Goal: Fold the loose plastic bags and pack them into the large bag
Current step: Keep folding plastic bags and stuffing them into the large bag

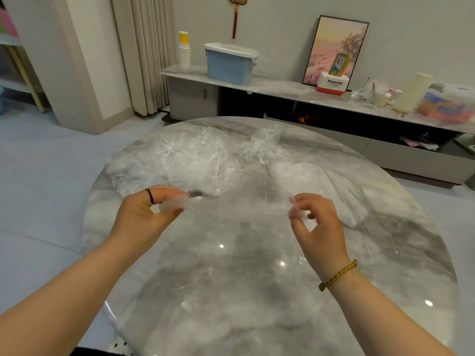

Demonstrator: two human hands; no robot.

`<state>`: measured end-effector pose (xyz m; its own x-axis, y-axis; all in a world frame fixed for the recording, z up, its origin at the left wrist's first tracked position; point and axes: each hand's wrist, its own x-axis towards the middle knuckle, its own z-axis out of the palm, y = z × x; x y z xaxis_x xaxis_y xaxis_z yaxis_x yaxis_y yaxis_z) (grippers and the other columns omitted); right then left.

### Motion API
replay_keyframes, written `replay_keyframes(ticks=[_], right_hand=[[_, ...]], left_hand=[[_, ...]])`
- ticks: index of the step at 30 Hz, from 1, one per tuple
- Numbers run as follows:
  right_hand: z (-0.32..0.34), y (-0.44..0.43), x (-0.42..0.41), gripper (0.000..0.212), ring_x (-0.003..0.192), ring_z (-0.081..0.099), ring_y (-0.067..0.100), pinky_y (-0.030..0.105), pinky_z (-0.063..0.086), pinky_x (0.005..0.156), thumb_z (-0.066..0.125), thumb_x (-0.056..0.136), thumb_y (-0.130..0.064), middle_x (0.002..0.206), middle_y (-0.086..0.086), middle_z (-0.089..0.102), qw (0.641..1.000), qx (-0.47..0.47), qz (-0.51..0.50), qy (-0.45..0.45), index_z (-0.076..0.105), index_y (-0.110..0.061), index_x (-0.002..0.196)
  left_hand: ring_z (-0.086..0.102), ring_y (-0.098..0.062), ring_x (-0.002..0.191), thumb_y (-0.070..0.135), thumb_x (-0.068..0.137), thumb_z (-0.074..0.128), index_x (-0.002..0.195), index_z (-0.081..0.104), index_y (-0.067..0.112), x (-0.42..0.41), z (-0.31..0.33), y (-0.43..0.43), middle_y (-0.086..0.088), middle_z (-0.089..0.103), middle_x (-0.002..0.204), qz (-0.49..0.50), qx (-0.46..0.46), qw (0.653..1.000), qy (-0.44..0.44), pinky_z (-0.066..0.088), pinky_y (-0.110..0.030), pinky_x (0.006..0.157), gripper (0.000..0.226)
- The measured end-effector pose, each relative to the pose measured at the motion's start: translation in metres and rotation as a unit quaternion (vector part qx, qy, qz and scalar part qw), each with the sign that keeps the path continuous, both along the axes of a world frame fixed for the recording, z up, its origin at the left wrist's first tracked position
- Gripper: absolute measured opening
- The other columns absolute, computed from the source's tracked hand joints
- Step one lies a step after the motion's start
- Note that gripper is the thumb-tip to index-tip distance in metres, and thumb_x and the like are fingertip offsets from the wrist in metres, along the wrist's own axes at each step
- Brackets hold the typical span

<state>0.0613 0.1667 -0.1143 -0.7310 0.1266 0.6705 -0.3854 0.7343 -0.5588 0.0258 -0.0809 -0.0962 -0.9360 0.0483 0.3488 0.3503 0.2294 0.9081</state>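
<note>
Left hand (144, 209) and right hand (316, 219) each pinch one end of a thin clear plastic bag (236, 209), stretched just above the middle of the round grey marble table (231, 291). Heap of crumpled clear bags (185, 160) on table's far side. Best keep it taut, lay flat, align edges before creasing (film likely slips).

Figure: Free room and obstructions on the round table (231, 291).
Bare marble spans the near half, open to approach from the front edge and from either side of the forearms. A heap of crumpled bags (185, 160) fills the far left; a flattened bag (321, 183) covers the right side. A stretched bag (187, 205), pinched between the left hand (151, 209) and the right hand (316, 222), bars the middle, just before the heap.
</note>
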Motion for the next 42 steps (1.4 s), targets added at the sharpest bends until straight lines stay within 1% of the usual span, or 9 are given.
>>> replay_keyframes(ticks=[5,9,14,20,23,26,33,37,42], right_hand=[[-0.034,0.004,0.007,0.059,0.104,0.045,0.020,0.022,0.033,0.096,0.066,0.057,-0.006,0.107,0.018,0.063,0.976,0.211,0.036,-0.038,0.043,-0.014,0.111],[-0.049,0.001,0.020,0.102,0.113,0.042,0.022,0.040,0.049,0.086,0.084,0.040,-0.026,0.119,0.011,0.061,0.930,0.347,0.067,-0.106,0.037,-0.013,0.130],[-0.060,-0.018,0.026,0.091,0.113,0.045,0.022,0.038,0.033,0.100,0.084,0.033,-0.029,0.109,0.000,0.068,0.885,0.453,0.097,-0.048,0.045,-0.021,0.115],[-0.068,-0.030,0.022,0.015,0.077,0.070,0.009,0.022,0.055,0.071,0.072,0.048,-0.016,0.070,-0.013,0.069,0.894,0.426,0.116,-0.081,0.070,-0.026,0.059],[-0.074,-0.025,0.022,0.035,0.055,0.064,0.007,0.013,0.046,0.043,0.031,0.056,-0.013,0.064,-0.012,0.066,0.907,0.373,0.115,-0.158,0.064,-0.024,0.055],[-0.071,-0.017,0.026,0.030,0.065,0.066,0.018,0.019,0.049,0.047,0.034,0.062,-0.012,0.075,-0.002,0.068,0.906,0.318,0.138,-0.241,0.063,-0.014,0.067],[-0.066,0.002,0.042,0.054,0.101,0.057,0.022,0.027,0.045,0.084,0.019,0.064,-0.048,0.110,0.005,0.062,0.911,0.162,0.139,-0.352,0.053,-0.022,0.097],[-0.063,0.004,0.046,0.035,0.106,0.058,0.023,0.028,0.046,0.087,0.031,0.073,-0.041,0.112,0.006,0.062,0.915,0.149,0.139,-0.348,0.054,-0.024,0.093],[-0.059,0.003,0.044,0.059,0.099,0.060,0.024,0.027,0.047,0.084,0.026,0.068,-0.047,0.107,0.006,0.064,0.924,0.145,0.136,-0.326,0.059,-0.008,0.097]], left_hand=[[0.047,0.026,0.092,-0.013,0.069,0.068,0.064,0.059,0.063,0.000,-0.034,-0.014,0.056,0.049,0.080,-0.115,-0.206,0.972,0.020,0.031,0.008,0.081,0.077],[0.065,0.000,0.072,0.012,0.043,0.076,0.059,0.067,0.033,0.007,-0.055,-0.014,0.025,0.068,0.072,-0.214,-0.410,0.877,0.128,0.049,-0.008,0.059,0.028],[0.060,0.008,0.056,0.031,0.040,0.052,0.057,0.066,0.042,0.009,-0.063,-0.011,0.030,0.064,0.068,-0.235,-0.504,0.821,0.128,0.043,-0.002,0.055,0.025],[0.051,0.004,0.110,0.027,0.080,0.045,0.111,0.064,0.034,0.012,-0.066,0.000,0.025,0.057,0.119,-0.250,-0.513,0.816,0.089,0.028,-0.002,0.083,0.037],[0.047,0.000,0.117,0.018,0.090,0.045,0.127,0.049,0.034,0.012,-0.064,0.002,0.023,0.047,0.132,-0.251,-0.539,0.804,0.026,0.028,-0.004,0.084,0.041],[0.049,0.004,0.103,0.014,0.090,0.043,0.130,0.039,0.036,0.012,-0.064,-0.002,0.028,0.039,0.133,-0.245,-0.528,0.813,0.004,0.028,0.000,0.069,0.046],[0.054,0.002,0.094,0.041,0.041,0.059,0.102,0.046,0.037,0.008,-0.073,-0.017,0.018,0.063,0.104,-0.231,-0.504,0.822,0.133,0.043,-0.009,0.077,0.063],[0.048,-0.001,0.099,0.034,0.062,0.050,0.069,0.064,0.038,0.004,-0.077,-0.010,0.022,0.068,0.089,-0.273,-0.504,0.800,0.179,0.053,-0.022,0.076,0.016],[0.059,0.002,0.090,0.030,0.065,0.040,0.058,0.063,0.032,0.008,-0.073,-0.003,0.023,0.068,0.079,-0.252,-0.465,0.827,0.190,0.044,-0.014,0.079,0.024]])
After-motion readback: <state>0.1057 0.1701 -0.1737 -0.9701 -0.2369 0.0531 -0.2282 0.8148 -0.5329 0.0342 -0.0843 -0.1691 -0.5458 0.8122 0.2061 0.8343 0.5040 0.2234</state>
